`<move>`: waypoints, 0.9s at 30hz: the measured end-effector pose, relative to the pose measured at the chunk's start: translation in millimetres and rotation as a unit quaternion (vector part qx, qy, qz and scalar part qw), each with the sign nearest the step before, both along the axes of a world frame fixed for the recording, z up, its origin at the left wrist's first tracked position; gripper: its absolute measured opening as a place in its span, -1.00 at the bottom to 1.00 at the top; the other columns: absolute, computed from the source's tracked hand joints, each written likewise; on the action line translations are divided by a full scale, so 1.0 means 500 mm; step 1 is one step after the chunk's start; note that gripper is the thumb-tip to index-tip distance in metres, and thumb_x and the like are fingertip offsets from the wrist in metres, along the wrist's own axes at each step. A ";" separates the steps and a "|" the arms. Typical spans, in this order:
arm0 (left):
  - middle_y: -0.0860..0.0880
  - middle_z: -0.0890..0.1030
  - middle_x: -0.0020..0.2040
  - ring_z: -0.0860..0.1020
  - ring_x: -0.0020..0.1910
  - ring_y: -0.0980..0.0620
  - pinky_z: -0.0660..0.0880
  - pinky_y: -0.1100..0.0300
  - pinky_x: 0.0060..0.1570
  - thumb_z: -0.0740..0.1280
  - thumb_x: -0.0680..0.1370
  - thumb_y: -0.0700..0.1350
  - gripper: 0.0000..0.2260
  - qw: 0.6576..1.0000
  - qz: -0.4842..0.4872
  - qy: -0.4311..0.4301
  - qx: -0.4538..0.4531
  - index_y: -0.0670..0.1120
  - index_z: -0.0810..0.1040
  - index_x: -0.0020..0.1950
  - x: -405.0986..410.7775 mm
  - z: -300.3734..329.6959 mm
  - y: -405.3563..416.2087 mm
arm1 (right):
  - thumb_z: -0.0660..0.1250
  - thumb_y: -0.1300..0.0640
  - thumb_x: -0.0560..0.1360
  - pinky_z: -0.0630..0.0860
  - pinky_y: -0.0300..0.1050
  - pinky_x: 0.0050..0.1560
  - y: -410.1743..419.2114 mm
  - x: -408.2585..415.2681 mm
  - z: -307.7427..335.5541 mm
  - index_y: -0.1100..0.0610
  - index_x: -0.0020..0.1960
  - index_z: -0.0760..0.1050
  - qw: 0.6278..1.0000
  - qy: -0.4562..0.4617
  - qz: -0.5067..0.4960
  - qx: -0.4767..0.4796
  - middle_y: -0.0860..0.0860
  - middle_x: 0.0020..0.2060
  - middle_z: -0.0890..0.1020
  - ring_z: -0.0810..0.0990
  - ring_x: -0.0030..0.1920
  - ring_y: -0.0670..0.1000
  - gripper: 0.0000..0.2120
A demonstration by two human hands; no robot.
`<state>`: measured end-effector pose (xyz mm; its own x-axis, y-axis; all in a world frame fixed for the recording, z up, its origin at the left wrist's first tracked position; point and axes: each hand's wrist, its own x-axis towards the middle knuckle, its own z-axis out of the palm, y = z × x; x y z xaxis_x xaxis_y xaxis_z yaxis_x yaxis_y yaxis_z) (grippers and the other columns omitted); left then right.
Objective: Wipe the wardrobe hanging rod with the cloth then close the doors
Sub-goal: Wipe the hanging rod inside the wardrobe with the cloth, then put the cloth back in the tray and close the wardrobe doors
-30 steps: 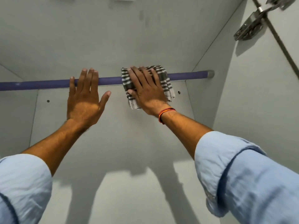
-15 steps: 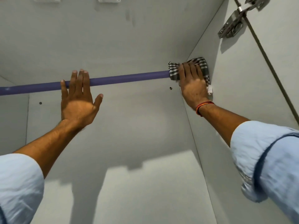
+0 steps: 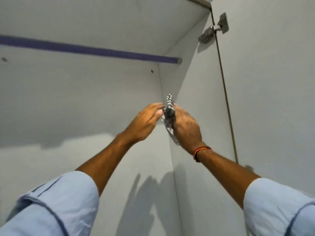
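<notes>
Grip: R hand [image 3: 186,128] clutches checked cloth [image 3: 169,109], L hand [image 3: 146,120] open beside, below rod [image 3: 102,51].

Purple rod [image 3: 102,51] between wardrobe walls [image 3: 196,82]

Upper far zone: crossed left to right by the purple rod [image 3: 88,49], ending at the right side wall [image 3: 192,86].
Below the rod: open space down to both hands.
Right: blocked by the side wall, with a metal hinge [image 3: 214,28] sticking out at top.
Left: open.
</notes>
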<state>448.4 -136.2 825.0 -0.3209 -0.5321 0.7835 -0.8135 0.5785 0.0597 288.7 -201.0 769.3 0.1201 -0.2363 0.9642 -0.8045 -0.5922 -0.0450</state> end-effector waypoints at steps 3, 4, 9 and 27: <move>0.07 0.60 -0.07 0.56 -0.06 0.13 0.43 0.21 0.03 0.20 0.65 0.06 -0.78 0.990 -0.083 0.084 0.072 -0.03 0.56 -0.01 -0.081 -0.140 0.005 | 0.17 0.05 0.65 0.57 0.10 0.17 0.089 -0.030 -0.136 0.27 0.51 0.28 0.997 0.020 -0.006 0.075 0.19 0.25 0.60 0.59 0.21 0.19 -0.50; 0.09 0.57 -0.14 0.54 -0.14 0.14 0.43 0.21 -0.03 0.22 0.64 0.05 -0.81 0.985 -0.101 0.112 0.079 0.00 0.54 -0.06 -0.103 -0.182 0.008 | 0.16 0.09 0.65 0.58 0.13 0.14 0.113 -0.053 -0.174 0.28 0.51 0.27 0.995 0.028 -0.011 0.091 0.20 0.25 0.59 0.58 0.19 0.21 -0.52; 0.08 0.56 -0.25 0.48 -0.28 0.21 0.43 0.29 -0.18 0.24 0.64 -0.10 -0.83 0.958 -0.161 0.174 0.164 -0.10 0.53 -0.11 -0.236 -0.433 0.049 | 0.05 -0.09 0.70 0.57 0.12 0.12 0.242 -0.217 -0.425 0.03 0.51 0.26 0.970 -0.021 -0.020 0.242 0.11 0.24 0.60 0.58 0.18 0.15 -0.57; 0.04 0.63 0.07 0.60 -0.04 0.39 0.48 0.39 0.02 0.37 0.50 -0.37 -0.60 0.743 -0.157 0.156 0.631 -0.03 0.46 0.27 -0.809 -1.393 0.358 | 0.35 0.52 0.45 0.55 0.13 0.32 0.693 -0.814 -1.300 0.23 0.30 0.55 0.605 -0.495 0.025 0.623 0.07 0.18 0.63 0.60 0.14 0.01 -0.54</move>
<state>44.0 42.8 128.4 -0.4917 -0.8440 -0.2142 -0.4828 0.0595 0.8737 -118.2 145.4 119.3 -0.3336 -0.8734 -0.3548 0.0006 0.3762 -0.9265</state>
